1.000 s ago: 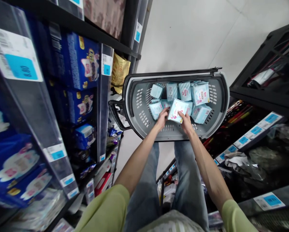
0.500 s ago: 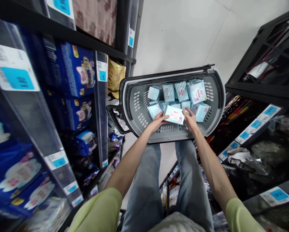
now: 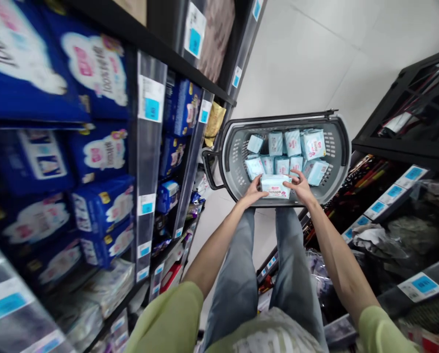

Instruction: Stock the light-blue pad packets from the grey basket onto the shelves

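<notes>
Between my two hands is a light blue and white soft pack (image 3: 276, 187) with pink print, held over the near side of a grey shopping basket (image 3: 237, 189). My left hand (image 3: 255, 192) closes on its left end, thumb on the front. At the right end, my right hand (image 3: 300, 187) grips it with thumb and fingers. Several similar light blue packs (image 3: 293, 142) lie in the basket beyond my hands, in two rough rows. The basket's black handle (image 3: 278, 117) rests along the far rim. Part of the near basket wall is hidden behind my hands and the pack.
On the left, a shelf unit holds blue packages (image 3: 104, 152) behind clear strips with price tags (image 3: 151, 100). To the right stands a black rack (image 3: 399, 142) with bagged goods. Pale tiled floor (image 3: 307, 59) stretches beyond the basket.
The held pack has come nearer to me, to the basket's near rim, and its front now faces up more squarely. The camera view has swung left, showing more of the left shelf.
</notes>
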The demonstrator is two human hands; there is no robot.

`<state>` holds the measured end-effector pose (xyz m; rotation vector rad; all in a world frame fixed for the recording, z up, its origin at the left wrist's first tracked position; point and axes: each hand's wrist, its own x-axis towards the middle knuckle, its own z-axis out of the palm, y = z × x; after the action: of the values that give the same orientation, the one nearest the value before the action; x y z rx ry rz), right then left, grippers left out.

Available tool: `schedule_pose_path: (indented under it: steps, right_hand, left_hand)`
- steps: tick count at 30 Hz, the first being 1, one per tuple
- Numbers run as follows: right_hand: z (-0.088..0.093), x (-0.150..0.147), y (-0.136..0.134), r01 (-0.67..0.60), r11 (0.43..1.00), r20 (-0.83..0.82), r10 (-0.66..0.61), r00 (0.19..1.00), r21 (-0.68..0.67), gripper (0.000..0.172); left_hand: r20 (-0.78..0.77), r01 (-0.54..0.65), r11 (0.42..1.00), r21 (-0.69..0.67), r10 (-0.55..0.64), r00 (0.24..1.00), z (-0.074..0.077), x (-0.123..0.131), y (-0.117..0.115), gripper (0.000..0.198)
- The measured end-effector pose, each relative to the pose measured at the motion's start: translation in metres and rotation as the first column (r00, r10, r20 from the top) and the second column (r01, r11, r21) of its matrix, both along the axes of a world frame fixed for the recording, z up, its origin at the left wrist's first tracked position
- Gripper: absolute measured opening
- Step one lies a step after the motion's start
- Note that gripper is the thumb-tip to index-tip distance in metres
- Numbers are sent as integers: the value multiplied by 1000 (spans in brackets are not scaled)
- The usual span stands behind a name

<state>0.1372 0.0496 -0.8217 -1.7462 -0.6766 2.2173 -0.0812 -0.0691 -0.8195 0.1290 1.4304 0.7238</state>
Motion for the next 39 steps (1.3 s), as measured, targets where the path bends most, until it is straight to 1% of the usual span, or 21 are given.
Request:
schedule_pose_path:
  steps: [2, 3, 7, 11, 14, 17, 20, 24, 26, 28, 30, 31, 32, 33, 34, 35, 37, 38, 39]
  right_hand:
    - [15, 1, 0, -71, 997, -37, 70, 997, -3, 87]
    - [24, 0, -2, -95, 995, -52, 94, 994, -13, 87]
    - [57, -1, -16, -137, 988, -72, 132, 989, -69, 82]
    - [86, -4, -42, -113, 988, -63, 107, 992, -108, 76]
    - [104, -10, -63, -39, 990, -23, 36, 999, -138, 73]
    - [114, -20, -77, 28, 987, 39, -22, 999, -155, 73]
    - [113, -31, -80, 39, 987, 90, -25, 996, -155, 74]
    - [105, -40, -72, 30, 987, 103, -14, 995, -157, 75]
    - [106, -43, -66, 17, 989, 83, -5, 996, -149, 77]
    - [112, -45, -59, -25, 994, 49, 31, 998, -110, 78]
    - [124, -48, -53, -123, 992, -15, 123, 992, -32, 75]
    - [131, -49, -50, -191, 981, -52, 192, 980, 14, 72]
    - [139, -52, -47, -263, 962, -94, 269, 958, 71, 70]
    - [149, -55, -45, -332, 932, -123, 349, 929, 144, 67]
    - [159, -58, -43, -390, 894, -140, 424, 895, 221, 65]
    - [169, -62, -41, -430, 852, -146, 485, 862, 298, 64]
    - [188, -71, -37, -453, 785, -133, 548, 826, 423, 69]
    - [195, -75, -36, -435, 771, -126, 544, 830, 466, 74]
    - [200, -78, -36, -402, 772, -121, 518, 847, 493, 78]
  left_hand:
    - [-8, -47, 998, 33, 47, 999, 16, 0, -9, 115]
    - [-9, -55, 998, 34, 55, 998, 25, 0, -13, 114]
    - [26, -14, 1000, -9, 14, 1000, 59, -6, -35, 100]
    - [25, -3, 1000, -18, 3, 1000, 89, -14, -55, 97]
    - [27, -22, 999, -39, 23, 999, 106, -19, -65, 92]
    - [29, -50, 997, -64, 52, 998, 114, -23, -71, 87]
    - [23, -78, 993, -84, 80, 997, 111, -25, -74, 88]
    - [-2, -106, 990, -97, 106, 994, 103, -25, -73, 88]
    - [-26, -111, 990, -87, 109, 994, 105, -24, -70, 91]
    - [-55, -98, 993, -67, 95, 994, 113, -25, -68, 101]
    - [-88, -36, 999, -24, 33, 996, 125, -27, -66, 111]
    - [-125, 60, 997, 41, -54, 991, 133, -30, -66, 113]
    - [-190, 165, 980, 110, -142, 971, 141, -32, -66, 113]
    - [-277, 273, 946, 176, -218, 936, 151, -36, -67, 109]
    - [-376, 373, 899, 229, -272, 886, 163, -40, -67, 103]
    - [-473, 448, 854, 264, -290, 832, 176, -45, -68, 94]
    - [-650, 540, 795, 278, -258, 715, 207, -58, -68, 79]
    - [-726, 561, 782, 270, -217, 652, 225, -66, -68, 75]
    - [-796, 574, 778, 256, -167, 581, 245, -75, -67, 74]
